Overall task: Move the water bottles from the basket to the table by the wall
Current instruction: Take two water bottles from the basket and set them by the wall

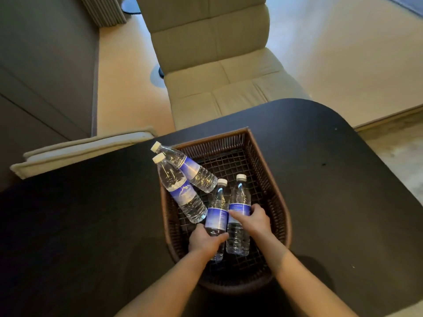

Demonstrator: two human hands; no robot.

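A brown wicker basket (263, 170) sits on a black table and holds several clear water bottles with blue labels and white caps. Two bottles lean over the basket's left rim, the far one (194, 171) behind the near one (183, 193). Two more lie side by side in the middle. My left hand (204, 242) is closed around the lower part of the left middle bottle (217, 213). My right hand (253, 219) grips the right middle bottle (239, 202) at its label. Both bottles still rest inside the basket.
The black table (332, 179) has a rounded far-right corner. A beige cushioned lounge chair (215, 65) stands just beyond it. A grey cabinet or wall (45, 65) rises at the left, with a pale cushion edge (80, 149) beside the table.
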